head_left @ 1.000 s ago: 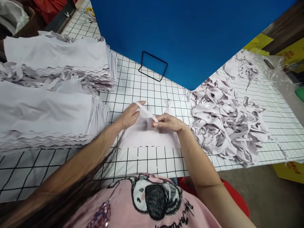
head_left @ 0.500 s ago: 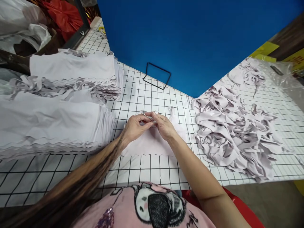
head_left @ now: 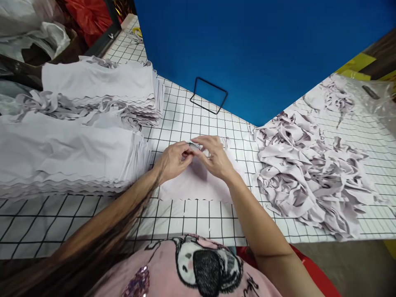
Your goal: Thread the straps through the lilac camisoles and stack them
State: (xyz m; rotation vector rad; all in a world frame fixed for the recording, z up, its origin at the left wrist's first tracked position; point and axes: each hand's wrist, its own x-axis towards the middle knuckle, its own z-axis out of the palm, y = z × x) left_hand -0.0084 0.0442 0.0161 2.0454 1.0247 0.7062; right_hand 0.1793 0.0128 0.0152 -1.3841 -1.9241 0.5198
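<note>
A pale pink piece of fabric (head_left: 192,189) lies on the grid-patterned table below my hands. My left hand (head_left: 175,161) is closed at the far edge of this piece, thumb and fingers pinched together; what sits between them is hidden. Beside it, my right hand (head_left: 217,160) has its thumb and index finger apart, with a gap between them. The right thumb tip reaches the left fingertips. A small whitish bit shows between the two hands, too small to name. A narrow loose strip of fabric (head_left: 227,142) stands up just behind my right hand.
Stacked fabric pieces (head_left: 80,148) fill the left side, with another stack (head_left: 99,80) behind. A crumpled fabric heap (head_left: 297,173) lies at right. A blue board (head_left: 256,62) overhangs the back, near a black wire frame (head_left: 222,104). Plastic bags (head_left: 89,18) are at far left.
My right index finger has lifted and spread away from the thumb, where both hands were pinched together before. My left hand stays closed. The view has shifted slightly.
</note>
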